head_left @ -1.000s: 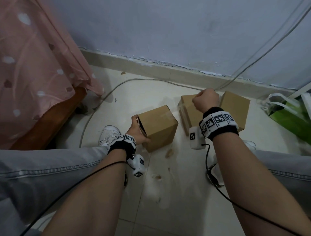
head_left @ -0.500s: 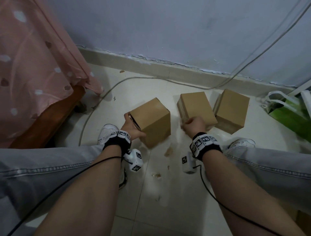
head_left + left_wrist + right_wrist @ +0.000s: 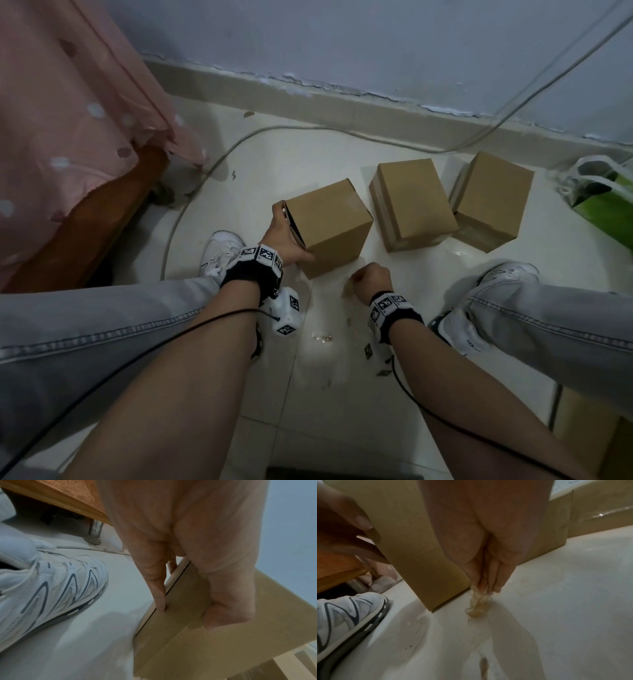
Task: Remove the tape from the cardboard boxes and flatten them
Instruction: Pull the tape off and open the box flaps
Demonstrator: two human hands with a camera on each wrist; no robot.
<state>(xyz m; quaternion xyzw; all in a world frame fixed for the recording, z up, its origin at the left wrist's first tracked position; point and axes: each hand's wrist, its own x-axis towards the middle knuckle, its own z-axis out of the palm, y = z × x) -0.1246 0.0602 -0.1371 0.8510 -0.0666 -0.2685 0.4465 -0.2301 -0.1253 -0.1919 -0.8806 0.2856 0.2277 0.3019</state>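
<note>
Plain brown cardboard box (image 3: pixel 329 226) stands on the floor (image 3: pixel 308 394), its left end flaps ajar; left hand (image 3: pixel 286 240) grips that end. Right hand (image 3: pixel 371 282) pinches a crumpled wad of clear tape (image 3: pixel 478 603) just beside the box

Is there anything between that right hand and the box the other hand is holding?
Nothing stands between them. The right hand hangs just in front of the box, with only bare floor between. But its fingers already pinch a crumpled wad of tape, so it isn't free. The left hand grips the box's left edge.
</note>
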